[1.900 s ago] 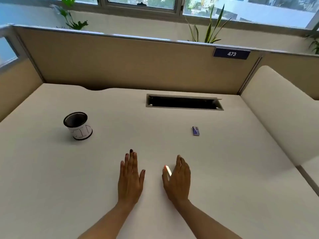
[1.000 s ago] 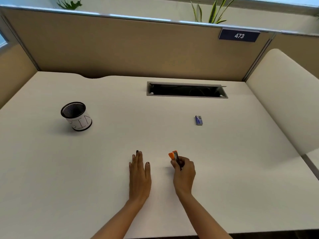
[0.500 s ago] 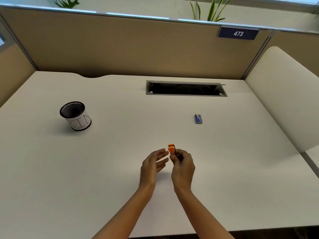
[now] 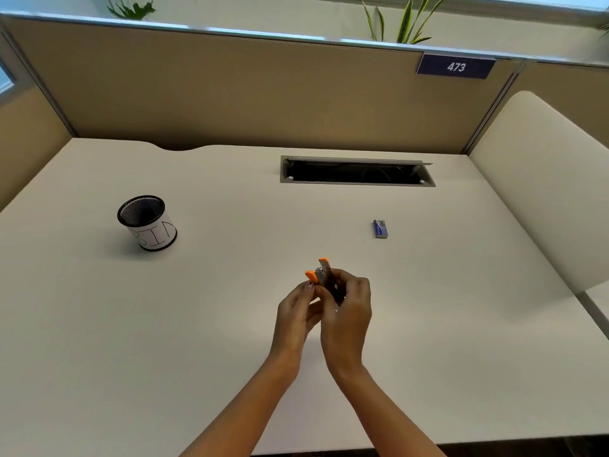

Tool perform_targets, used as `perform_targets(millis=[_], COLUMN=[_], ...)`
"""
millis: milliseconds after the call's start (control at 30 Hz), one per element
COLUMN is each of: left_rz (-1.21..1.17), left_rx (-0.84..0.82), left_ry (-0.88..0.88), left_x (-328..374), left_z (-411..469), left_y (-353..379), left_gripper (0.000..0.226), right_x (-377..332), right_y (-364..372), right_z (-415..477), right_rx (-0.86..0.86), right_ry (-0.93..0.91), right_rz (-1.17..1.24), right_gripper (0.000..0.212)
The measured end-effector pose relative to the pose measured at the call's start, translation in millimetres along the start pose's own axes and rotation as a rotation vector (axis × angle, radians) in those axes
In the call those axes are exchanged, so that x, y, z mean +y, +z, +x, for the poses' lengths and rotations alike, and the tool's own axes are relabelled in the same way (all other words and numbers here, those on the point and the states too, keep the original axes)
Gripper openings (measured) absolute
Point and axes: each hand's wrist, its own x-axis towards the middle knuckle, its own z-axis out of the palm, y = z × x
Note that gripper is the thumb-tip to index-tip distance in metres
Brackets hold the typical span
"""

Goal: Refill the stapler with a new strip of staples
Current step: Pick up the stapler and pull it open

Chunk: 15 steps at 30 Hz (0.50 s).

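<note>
A small orange and grey stapler (image 4: 320, 273) is held above the white desk (image 4: 197, 324), its two orange ends spread apart. My right hand (image 4: 347, 311) wraps around its lower body. My left hand (image 4: 296, 311) pinches the stapler's left orange end with its fingertips. A small blue staple box (image 4: 380, 229) lies on the desk beyond my hands, to the right, untouched. No loose staple strip is visible.
A black mesh pen cup (image 4: 146, 222) with a white label stands at the left. A rectangular cable slot (image 4: 356, 171) is cut into the desk at the back. Tan partition walls (image 4: 230, 94) close the back and the left side, and a cream panel (image 4: 543, 179) closes the right.
My right hand picked the stapler up off the desk. My left hand rose from the desk and took hold of its end. The stapler's orange ends have spread apart.
</note>
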Motion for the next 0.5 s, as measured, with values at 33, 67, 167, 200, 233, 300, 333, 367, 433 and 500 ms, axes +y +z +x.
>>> perform_targets(millis=[33, 67, 167, 200, 233, 300, 333, 367, 433, 500], left_rz=[-0.015, -0.031, -0.07, -0.081, -0.091, -0.101, -0.104, -0.103, -0.088, -0.075], left_rx=[-0.001, 0.001, 0.008, 0.013, 0.019, 0.032, 0.037, 0.04, 0.043, 0.051], left_ry=[0.001, 0.003, 0.012, 0.017, 0.023, 0.028, 0.031, 0.035, 0.041, 0.037], left_x=[1.0, 1.9, 4.2, 4.7, 5.4, 5.3, 5.6, 6.2, 7.7, 9.3], left_z=[-0.2, -0.2, -0.7, -0.8, -0.8, 0.1, 0.8, 1.3, 2.6, 4.4], left_y=[0.4, 0.7, 2.4, 2.7, 2.9, 2.0, 1.5, 1.0, -0.3, -1.4], left_gripper=[0.029, 0.028, 0.027, 0.026, 0.025, 0.023, 0.023, 0.022, 0.023, 0.024], right_x=[-1.0, -1.8, -4.7, -5.8, -6.8, -8.9, -9.4, -9.7, -8.9, -7.1], right_y=[0.1, 0.1, -1.0, -1.5, -1.9, -3.1, -3.4, -3.7, -3.8, -4.5], right_z=[-0.6, -1.0, -1.1, -1.3, -1.6, -2.3, -2.3, -1.9, -1.2, -0.6], right_rx=[0.006, 0.011, 0.021, 0.023, 0.022, 0.009, -0.006, -0.024, -0.063, -0.102], right_ry=[-0.028, -0.051, -0.099, -0.117, -0.131, -0.14, -0.135, -0.125, -0.094, -0.062], right_rz=[-0.011, -0.025, -0.067, -0.08, -0.091, -0.089, -0.07, -0.043, 0.01, 0.043], right_gripper=[0.028, 0.029, 0.03, 0.03, 0.03, 0.032, 0.033, 0.033, 0.033, 0.032])
